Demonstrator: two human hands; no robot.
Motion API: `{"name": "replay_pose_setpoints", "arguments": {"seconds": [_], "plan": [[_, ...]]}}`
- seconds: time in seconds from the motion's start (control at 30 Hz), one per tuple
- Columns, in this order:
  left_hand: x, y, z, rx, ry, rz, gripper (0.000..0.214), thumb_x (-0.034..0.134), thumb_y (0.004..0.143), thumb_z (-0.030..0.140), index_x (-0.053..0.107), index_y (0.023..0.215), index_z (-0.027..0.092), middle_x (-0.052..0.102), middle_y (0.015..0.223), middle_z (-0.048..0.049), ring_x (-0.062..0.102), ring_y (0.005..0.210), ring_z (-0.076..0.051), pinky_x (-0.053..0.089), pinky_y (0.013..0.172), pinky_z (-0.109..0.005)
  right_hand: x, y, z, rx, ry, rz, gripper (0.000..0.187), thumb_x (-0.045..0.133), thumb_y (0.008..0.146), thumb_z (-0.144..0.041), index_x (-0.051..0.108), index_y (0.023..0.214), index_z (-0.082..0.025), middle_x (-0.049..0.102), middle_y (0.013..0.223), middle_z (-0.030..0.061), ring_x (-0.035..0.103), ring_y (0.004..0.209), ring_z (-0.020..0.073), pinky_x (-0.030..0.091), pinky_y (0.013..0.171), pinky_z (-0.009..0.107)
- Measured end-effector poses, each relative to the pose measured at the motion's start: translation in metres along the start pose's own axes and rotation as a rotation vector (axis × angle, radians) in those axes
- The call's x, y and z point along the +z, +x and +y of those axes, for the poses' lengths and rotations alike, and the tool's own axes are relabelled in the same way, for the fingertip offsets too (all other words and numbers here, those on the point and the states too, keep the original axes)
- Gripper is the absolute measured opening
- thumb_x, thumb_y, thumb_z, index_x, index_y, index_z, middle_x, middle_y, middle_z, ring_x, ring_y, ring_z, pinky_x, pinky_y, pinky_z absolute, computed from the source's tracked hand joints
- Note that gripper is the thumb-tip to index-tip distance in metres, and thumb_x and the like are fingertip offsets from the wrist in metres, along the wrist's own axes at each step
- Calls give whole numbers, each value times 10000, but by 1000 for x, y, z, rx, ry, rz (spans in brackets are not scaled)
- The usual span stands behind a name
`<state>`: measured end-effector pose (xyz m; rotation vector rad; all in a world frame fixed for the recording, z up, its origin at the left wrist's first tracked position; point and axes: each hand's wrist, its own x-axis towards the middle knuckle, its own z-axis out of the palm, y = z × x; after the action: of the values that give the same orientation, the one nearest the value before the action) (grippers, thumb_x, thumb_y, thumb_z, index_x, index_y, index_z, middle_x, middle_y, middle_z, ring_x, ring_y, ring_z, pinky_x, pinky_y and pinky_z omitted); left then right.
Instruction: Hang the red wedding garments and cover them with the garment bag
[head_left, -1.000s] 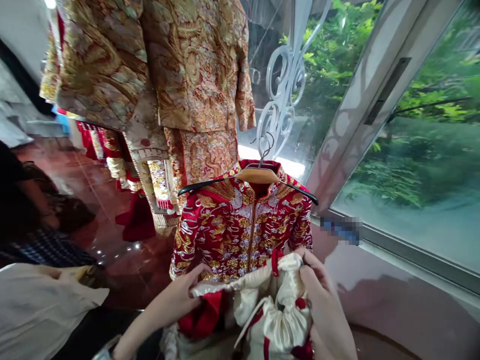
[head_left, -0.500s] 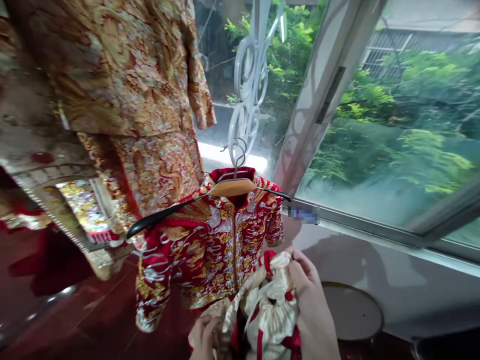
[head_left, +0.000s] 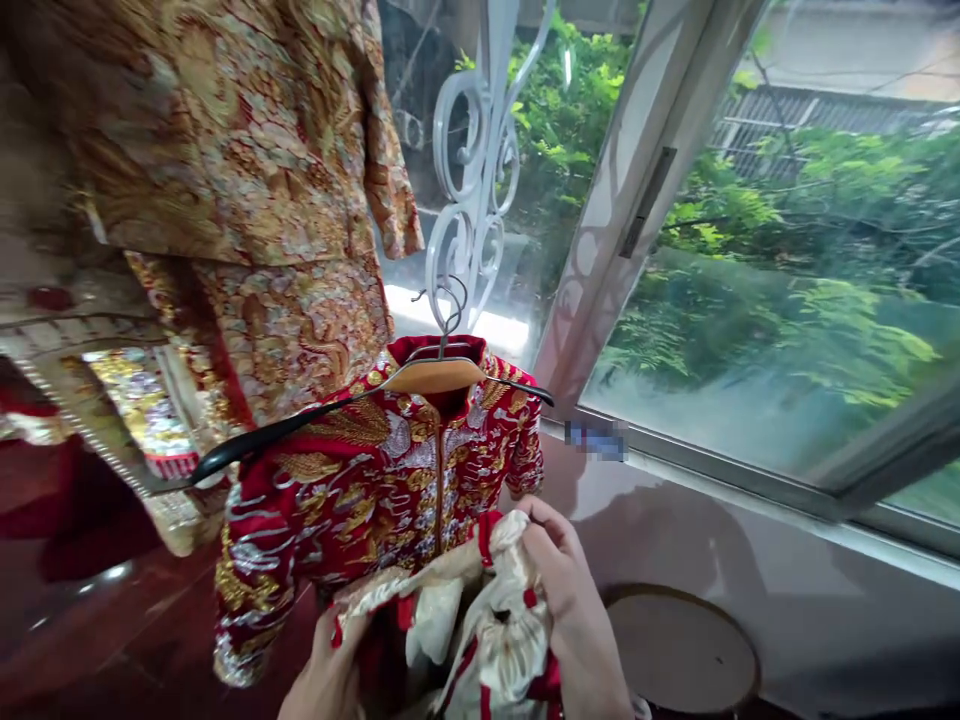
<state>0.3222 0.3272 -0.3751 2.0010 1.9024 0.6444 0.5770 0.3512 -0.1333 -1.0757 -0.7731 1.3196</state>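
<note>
My right hand [head_left: 576, 612] pinches the gathered edge of a cream satin garment with red trim [head_left: 511, 650]. On the other side of its opening, my left hand [head_left: 330, 660] grips the same edge, partly cut off by the frame's bottom. The edge is stretched between both hands, and the folds below hang out of view. Just beyond them hangs a red jacket with gold and silver embroidery [head_left: 360, 490]. A hanger with a wooden middle and black arms [head_left: 435, 376] lies across its front at the shoulders. A second wire hook shows beside the hanger's hook.
A white scrolled metal stand [head_left: 454, 150] rises behind the jacket. Long gold embroidered clothing [head_left: 277, 180] hangs at left, near a beaded-edge piece [head_left: 90, 420]. A window frame [head_left: 615, 190] is behind at right, above a round-topped stool or table [head_left: 679, 650].
My left hand has moved left and up, spreading the garment's edge wider. My right hand keeps its pinch. The whole view has shifted a little, with the jacket now further left.
</note>
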Motion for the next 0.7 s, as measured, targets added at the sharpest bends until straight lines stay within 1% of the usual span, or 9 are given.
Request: {"name": "replay_pose_setpoints", "arguments": {"seconds": [0.07,0.13,0.27,0.37,0.43,0.47,0.53,0.6,0.7], "plan": [[-20,13,12,-51,-151,53,499,395,781,182,679,1187,248,539,1397,-117,648,1146,-283,545,927,-378,-10,3,-2,23,7,-12,226,687,640,-310,494,617,-196,433,505,-79,311,447,65,241,440,188],[-46,24,22,-42,-315,59,437,412,753,208,726,1057,201,589,1364,-136,562,1267,-291,458,1053,-414,-22,8,-4,46,7,-18,232,702,640,-327,507,644,-199,454,527,-75,347,464,74,277,455,189],[-101,31,37,-72,-549,-143,290,443,651,195,731,687,192,733,1151,-109,599,1218,-284,419,1080,-442,-45,33,-6,-11,-87,-85,229,694,662,-349,519,665,-202,439,523,-76,335,457,79,267,447,199],[-138,29,50,-117,-596,-155,237,434,582,167,666,537,194,740,1149,-93,632,1162,-281,420,1069,-438,-59,62,-9,-143,-247,-89,204,665,679,-329,507,655,-202,406,517,-77,304,454,79,230,433,211],[-164,29,61,-102,-552,-121,263,422,582,157,680,553,198,717,1212,-78,626,1172,-274,417,1068,-425,-61,82,-15,-266,-336,-29,176,659,678,-311,522,701,-203,402,520,-83,298,456,79,227,434,213],[-177,30,67,-77,-500,-112,291,417,602,155,704,588,201,696,1256,-68,608,1202,-270,412,1073,-413,-60,90,-20,-327,-358,5,181,660,680,-305,547,778,-203,397,517,-92,291,451,79,224,433,212],[-203,32,78,-31,-334,-114,366,408,654,150,759,737,213,641,1343,-45,571,1255,-258,403,1079,-389,-53,104,-31,-439,-381,23,361,669,697,-304,564,1029,-206,384,505,-114,278,439,83,223,434,211],[-222,35,87,-25,-118,-146,440,414,678,133,766,925,228,605,1389,-34,586,1239,-251,413,1069,-373,-40,115,-40,-515,-432,-80,561,673,729,-327,501,1248,-201,378,490,-123,269,432,91,218,435,220],[-233,41,91,-89,125,-170,513,440,658,94,728,1067,210,652,1326,-66,639,1161,-258,442,1040,-368,-21,132,-45,-533,-536,-320,611,654,769,-408,507,1312,-169,401,480,-105,261,433,103,214,439,245]]}}
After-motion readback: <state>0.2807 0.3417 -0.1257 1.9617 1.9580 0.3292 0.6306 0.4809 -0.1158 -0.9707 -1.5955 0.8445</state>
